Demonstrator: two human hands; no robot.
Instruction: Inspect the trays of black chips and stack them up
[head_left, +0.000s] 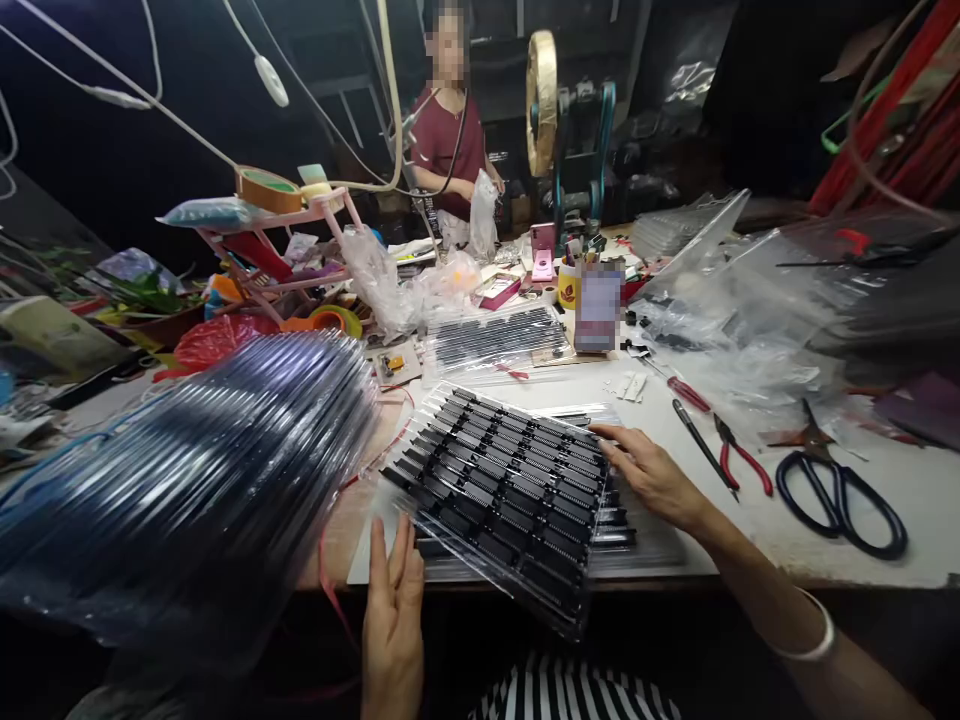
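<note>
A clear plastic tray [517, 490] filled with rows of black toothed pieces is tilted over the front of the table. My right hand [651, 478] grips its right edge, thumb and fingers closed on the rim. Below the tray's left corner, my left hand [395, 600] is upright with its fingers stretched out; whether the fingertips touch the tray I cannot tell. Under the raised tray lies another clear tray [652, 545] with similar black pieces, mostly covered. A tall stack of filled trays [202, 480] in clear plastic leans at the left.
Scissors [840, 500], red-handled pliers [739, 450] and a black pen [701, 445] lie at the right. Farther back are a filled tray [499, 340], a phone [598, 308] and a yellow cup [568, 285]. Another person [454, 140] stands behind the table, holding a plastic bag [484, 215].
</note>
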